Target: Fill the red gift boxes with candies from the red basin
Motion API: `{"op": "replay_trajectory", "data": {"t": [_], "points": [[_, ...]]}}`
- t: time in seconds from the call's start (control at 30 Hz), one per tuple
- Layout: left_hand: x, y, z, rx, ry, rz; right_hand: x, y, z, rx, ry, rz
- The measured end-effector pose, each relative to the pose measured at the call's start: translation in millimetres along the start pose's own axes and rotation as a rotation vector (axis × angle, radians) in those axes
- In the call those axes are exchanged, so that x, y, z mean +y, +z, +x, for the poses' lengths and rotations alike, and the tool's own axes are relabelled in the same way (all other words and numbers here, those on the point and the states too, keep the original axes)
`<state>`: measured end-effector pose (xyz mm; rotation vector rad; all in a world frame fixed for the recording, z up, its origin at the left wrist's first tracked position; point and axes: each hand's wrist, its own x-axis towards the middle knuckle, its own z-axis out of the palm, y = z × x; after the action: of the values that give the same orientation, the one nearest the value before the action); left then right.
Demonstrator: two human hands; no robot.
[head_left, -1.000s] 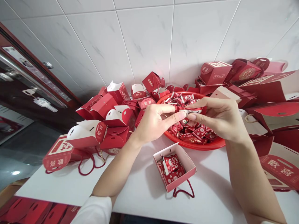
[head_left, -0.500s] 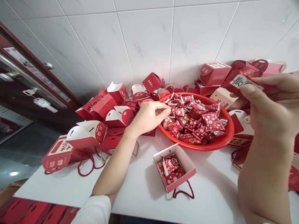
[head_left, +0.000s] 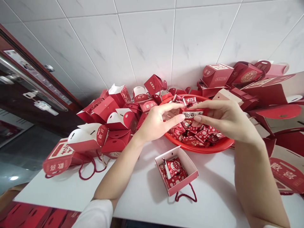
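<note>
Above the candy, my left hand (head_left: 159, 122) and my right hand (head_left: 222, 117) meet at a small red packet (head_left: 190, 114) with a white label and dark characters. Thumb and fingers of my right hand pinch its right end. My left thumb and forefinger close on its left end. Beneath both hands is a red plastic basin (head_left: 209, 149), filled with red wrapped candies (head_left: 201, 134). In front of it on the table stands an open box (head_left: 184, 182), pink outside and white inside, holding several wrapped candies (head_left: 174, 167), with a dark red cord at its side.
Red and white gift boxes (head_left: 85, 139) crowd the left of the white table (head_left: 133, 196). More boxes (head_left: 217, 76) stack along the tiled wall (head_left: 147, 41), and others (head_left: 285, 171) lie at the right. A door with keys (head_left: 45, 106) stands at far left.
My right hand has come left and down from the right side, bringing the red packet over the basin. My left hand has shifted slightly right to meet it. The open box stays put.
</note>
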<state>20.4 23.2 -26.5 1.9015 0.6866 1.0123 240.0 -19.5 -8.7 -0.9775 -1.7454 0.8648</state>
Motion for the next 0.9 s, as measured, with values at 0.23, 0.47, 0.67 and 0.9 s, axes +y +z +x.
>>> {"op": "replay_trajectory", "data": {"t": [0.23, 0.47, 0.67, 0.9], "points": [[26, -16.8, -17, -0.328, -0.106, 0.489, -6, -11, -7, -0.125, -0.048, -0.267], [40, -5.3, -39, -0.848, -0.108, 0.878, -23, -13, -16, -0.556, -0.187, -0.344], [45, 6.6, -52, -0.774, -0.037, 0.946, -40, 16, -35, -0.735, -0.158, -0.491], [56, 4.3, -63, -0.701, 0.005, 0.924, -37, 25, -53, -0.605, -0.174, -0.825]]}}
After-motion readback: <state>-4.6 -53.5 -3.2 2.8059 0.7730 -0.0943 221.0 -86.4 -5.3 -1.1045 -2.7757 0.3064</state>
